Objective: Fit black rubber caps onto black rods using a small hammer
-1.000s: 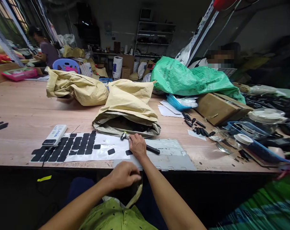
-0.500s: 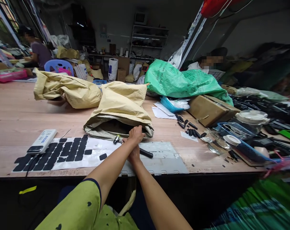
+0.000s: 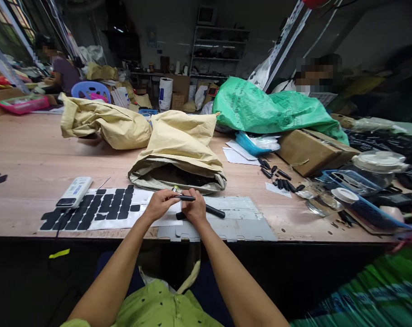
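A short black rod-like piece (image 3: 186,198) lies between my two hands, held at its left end by my left hand (image 3: 161,203) and at its right by my right hand (image 3: 194,207). Under my right hand a hammer with a black handle (image 3: 215,211) rests on a grey board (image 3: 240,222). Just behind my hands is the open mouth of a yellow sack (image 3: 182,150), dark inside. To the left, black rounded pieces (image 3: 117,204) stick to a white sheet (image 3: 141,198).
A white device (image 3: 74,192) sits at the left. Small black parts (image 3: 284,184), a cardboard box (image 3: 311,150), a green sack (image 3: 260,109) and a blue basket (image 3: 372,204) are on the right. Two people (image 3: 63,72) are across the room.
My hands, crossed at the sack's mouth before, are now side by side in front of it with a black piece between them. The view has shifted slightly.
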The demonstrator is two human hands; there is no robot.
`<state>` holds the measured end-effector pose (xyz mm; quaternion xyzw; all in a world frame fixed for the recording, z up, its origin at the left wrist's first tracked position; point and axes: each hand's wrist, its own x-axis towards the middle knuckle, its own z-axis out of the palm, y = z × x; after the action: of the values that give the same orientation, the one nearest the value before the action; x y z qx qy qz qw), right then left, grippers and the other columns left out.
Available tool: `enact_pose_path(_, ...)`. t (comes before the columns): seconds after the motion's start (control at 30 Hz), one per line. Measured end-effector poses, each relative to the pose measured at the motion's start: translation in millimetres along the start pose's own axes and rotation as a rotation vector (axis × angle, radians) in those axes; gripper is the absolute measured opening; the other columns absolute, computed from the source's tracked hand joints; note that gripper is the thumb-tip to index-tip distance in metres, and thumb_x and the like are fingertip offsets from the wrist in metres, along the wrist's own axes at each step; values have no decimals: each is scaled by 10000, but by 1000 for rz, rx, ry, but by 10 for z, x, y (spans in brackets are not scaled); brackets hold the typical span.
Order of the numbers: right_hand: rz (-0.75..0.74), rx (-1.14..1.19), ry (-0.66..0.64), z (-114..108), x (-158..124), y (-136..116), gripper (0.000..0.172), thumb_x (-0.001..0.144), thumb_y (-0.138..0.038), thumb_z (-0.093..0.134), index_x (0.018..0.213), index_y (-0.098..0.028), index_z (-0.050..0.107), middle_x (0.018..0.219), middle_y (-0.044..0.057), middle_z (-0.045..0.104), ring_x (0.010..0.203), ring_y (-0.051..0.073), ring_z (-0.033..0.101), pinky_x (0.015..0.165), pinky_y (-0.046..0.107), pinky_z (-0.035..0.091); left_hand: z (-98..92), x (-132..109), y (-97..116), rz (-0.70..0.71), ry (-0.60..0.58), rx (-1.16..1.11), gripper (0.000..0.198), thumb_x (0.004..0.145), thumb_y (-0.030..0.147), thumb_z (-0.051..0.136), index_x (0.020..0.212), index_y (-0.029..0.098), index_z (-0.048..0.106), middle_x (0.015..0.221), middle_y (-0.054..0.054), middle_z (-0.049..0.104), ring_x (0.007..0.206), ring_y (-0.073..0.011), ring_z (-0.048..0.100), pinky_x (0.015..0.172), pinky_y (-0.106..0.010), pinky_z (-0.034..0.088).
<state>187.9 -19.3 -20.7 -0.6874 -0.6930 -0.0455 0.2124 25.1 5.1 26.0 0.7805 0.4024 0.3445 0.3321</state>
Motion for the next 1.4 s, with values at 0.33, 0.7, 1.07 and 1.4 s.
enact_pose_path(0.33,-11,40,27,4,-11,5,190,914,-249,514,1029,-221,662,960,56,606,888,200,472,785,308,326,-109,-452,-260,-98,-70,343,273,779,309,731,1047,261,750,913,-34,659,910,-215,532,847,-340,405)
enact_pose_path(0.7,-11,49,20,5,-16,8,207,914,-245,517,1046,-217,674,969,58,610,894,199,475,794,308,333,-24,-405,-259,-106,-81,336,207,742,316,774,932,240,740,872,-18,672,921,-219,532,831,-340,396)
enact_pose_path(1.07,4,335,11,-158,-56,102,270,935,-287,466,1082,-243,689,981,35,664,925,178,578,826,299,432,-31,-397,-255,-171,-72,335,190,776,339,749,946,256,766,902,-25,646,935,-212,527,859,-336,399)
enact_pose_path(1.4,-84,503,-37,-443,-335,-4,281,942,-339,459,1040,-247,706,961,44,700,884,174,641,811,287,494,-35,-418,-256,-177,-69,316,176,806,292,709,978,261,735,926,-11,659,946,-208,533,866,-347,384)
